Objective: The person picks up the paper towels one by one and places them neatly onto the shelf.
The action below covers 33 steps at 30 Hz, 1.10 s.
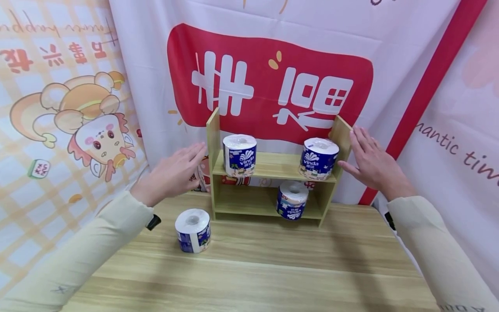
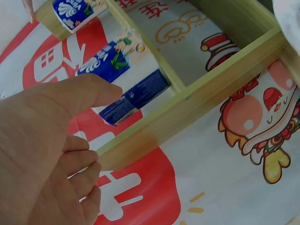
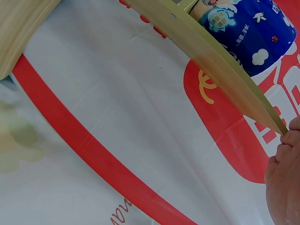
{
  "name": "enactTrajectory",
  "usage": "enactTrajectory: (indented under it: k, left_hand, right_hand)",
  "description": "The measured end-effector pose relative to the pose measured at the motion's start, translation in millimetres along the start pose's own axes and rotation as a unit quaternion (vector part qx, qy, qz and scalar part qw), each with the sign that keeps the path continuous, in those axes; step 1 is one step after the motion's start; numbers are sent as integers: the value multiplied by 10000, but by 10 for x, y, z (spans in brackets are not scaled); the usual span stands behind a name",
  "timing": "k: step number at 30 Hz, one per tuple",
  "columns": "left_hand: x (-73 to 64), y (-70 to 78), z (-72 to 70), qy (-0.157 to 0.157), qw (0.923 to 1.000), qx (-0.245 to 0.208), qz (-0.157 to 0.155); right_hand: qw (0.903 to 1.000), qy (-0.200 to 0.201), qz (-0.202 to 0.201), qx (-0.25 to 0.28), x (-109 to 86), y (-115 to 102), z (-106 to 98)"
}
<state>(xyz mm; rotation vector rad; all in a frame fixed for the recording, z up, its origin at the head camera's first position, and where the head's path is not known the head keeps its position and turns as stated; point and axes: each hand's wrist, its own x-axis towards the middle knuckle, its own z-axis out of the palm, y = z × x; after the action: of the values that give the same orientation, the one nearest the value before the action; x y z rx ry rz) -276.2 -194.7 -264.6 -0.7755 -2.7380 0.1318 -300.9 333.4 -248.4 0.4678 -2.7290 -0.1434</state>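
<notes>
A small wooden two-tier shelf (image 1: 269, 212) stands on the table. My left hand (image 1: 173, 173) is beside its left side panel (image 1: 213, 143), fingers extended towards the panel's outer face. My right hand (image 1: 376, 167) has its fingertips at the outer face of the right side panel (image 1: 341, 138), thumb apart below. One blue-and-white toilet roll (image 1: 239, 158) sits at the left of the upper board, another roll (image 1: 317, 159) at its right. On the lower board a third roll (image 1: 292, 201) stands right of the middle, its label upside down. Neither hand holds a roll.
Another toilet roll (image 1: 193, 232) stands on the wooden table (image 1: 249, 277), left of and in front of the shelf. Behind the shelf hangs a white cloth with a red printed panel (image 1: 265, 56). A checked, cartoon-printed cloth (image 1: 58, 130) closes the left side.
</notes>
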Motion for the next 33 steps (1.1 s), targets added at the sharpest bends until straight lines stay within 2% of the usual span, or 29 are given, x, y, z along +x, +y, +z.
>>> enactTrajectory:
  k: [8,14,18,22,28,33]
  left_hand:
    - [-170,61,103,-777,9947,-670,-32]
    - [-245,91,245,-1506,9814,-1187,-5]
    - [-274,89,375,-1862,9726,-1391,65]
    - [-305,85,498,-2070,9668,-1495,133]
    - [-369,85,665,-2168,9626,-1593,317]
    - [-404,75,806,-2222,9573,-1845,134]
  right_hand:
    - [10000,1,-24,16,11,6,1]
    - [10000,-31,-2,57,12,8,5]
    - [10000,-42,7,61,16,3,5]
    - [10000,-36,28,78,16,-4,6]
    - [9999,-35,68,91,11,-10,8]
    - [9999,-20,70,89,8,-9,8]
